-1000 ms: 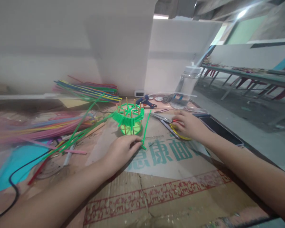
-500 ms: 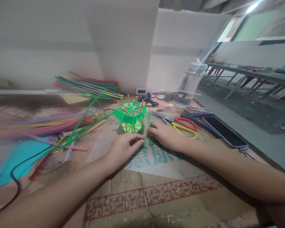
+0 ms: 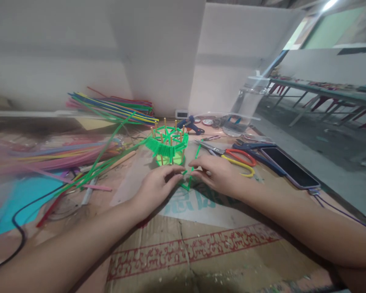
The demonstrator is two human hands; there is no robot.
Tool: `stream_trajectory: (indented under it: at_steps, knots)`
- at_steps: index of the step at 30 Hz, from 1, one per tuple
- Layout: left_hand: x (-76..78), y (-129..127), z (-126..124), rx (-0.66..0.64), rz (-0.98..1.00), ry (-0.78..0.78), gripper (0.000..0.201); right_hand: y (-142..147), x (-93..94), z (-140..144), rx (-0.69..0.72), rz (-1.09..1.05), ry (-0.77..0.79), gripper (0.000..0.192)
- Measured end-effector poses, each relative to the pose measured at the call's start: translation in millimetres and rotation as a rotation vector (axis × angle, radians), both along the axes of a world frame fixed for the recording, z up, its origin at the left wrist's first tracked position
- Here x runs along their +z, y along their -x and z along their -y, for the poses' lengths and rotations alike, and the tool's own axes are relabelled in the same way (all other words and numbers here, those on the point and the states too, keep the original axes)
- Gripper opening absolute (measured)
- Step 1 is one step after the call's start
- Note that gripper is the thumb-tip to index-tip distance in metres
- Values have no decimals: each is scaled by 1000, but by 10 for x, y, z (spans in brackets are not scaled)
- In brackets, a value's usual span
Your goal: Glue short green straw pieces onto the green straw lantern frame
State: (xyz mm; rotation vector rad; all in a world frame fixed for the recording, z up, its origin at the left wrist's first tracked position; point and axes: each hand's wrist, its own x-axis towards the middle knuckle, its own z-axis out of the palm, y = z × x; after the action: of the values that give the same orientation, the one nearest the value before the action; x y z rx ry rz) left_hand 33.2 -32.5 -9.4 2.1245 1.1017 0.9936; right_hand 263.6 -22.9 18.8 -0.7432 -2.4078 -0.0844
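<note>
My left hand [image 3: 160, 179] is closed in a pinch, with a short bit of green pipe cleaner showing at its fingertips. Opposite it, my right hand [image 3: 216, 173] pinches the green pipe cleaner [image 3: 198, 151], whose far end points away from me. Below the fingertips the strip bends in a sharp V; whether both hands hold one piece I cannot tell. Just beyond stands a small round frame [image 3: 171, 147] of upright wooden sticks on a green base, with green pipe cleaner wrapped along its front and spokes across the top.
To the right lie scissors [image 3: 239, 154], dark-blue-handled pliers [image 3: 256, 147] and a phone [image 3: 289, 167]. A water bottle [image 3: 247, 106] and a glue gun [image 3: 193, 125] stand behind. Pipe cleaner bundles [image 3: 112, 108] and a black cable [image 3: 20, 228] lie left. Translucent sheet [image 3: 134, 191] covers cardboard.
The green pipe cleaner has gone from straight up-and-down to slanted, and now meets the lower piece in a V. My right hand has shifted slightly, its fingers now facing my left.
</note>
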Motion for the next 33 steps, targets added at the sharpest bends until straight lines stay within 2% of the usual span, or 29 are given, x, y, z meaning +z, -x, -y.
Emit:
stream_trajectory:
  at_steps: [5,8,11,14,18,21,26,33]
  knots:
    - [-41,-3,31,-5,8,-3,7,82,33,83,25,209,-135,29]
    - [-25,-27,76,4,-38,-55,8,38,2,106,-25,274,-125,29]
    - [98,-33,159,-18,-65,-130,11,-17,-7,115,-29,200,-56,26]
    - [352,37,224,-10,-28,-305,12,-2,50,123,-90,-79,173,20]
    - [700,230,127,254,-84,-592,15,194,172,101,-175,-578,735,24]
    - [782,345,-50,349,-224,-657,19,401,179,40,-107,-833,1001,28]
    - [661,381,-192,290,-369,-685,24,600,63,-41,-68,-1057,1121,34]
    - [608,348,-170,231,-465,-684,31,632,40,-21,-35,-1075,1107,37]
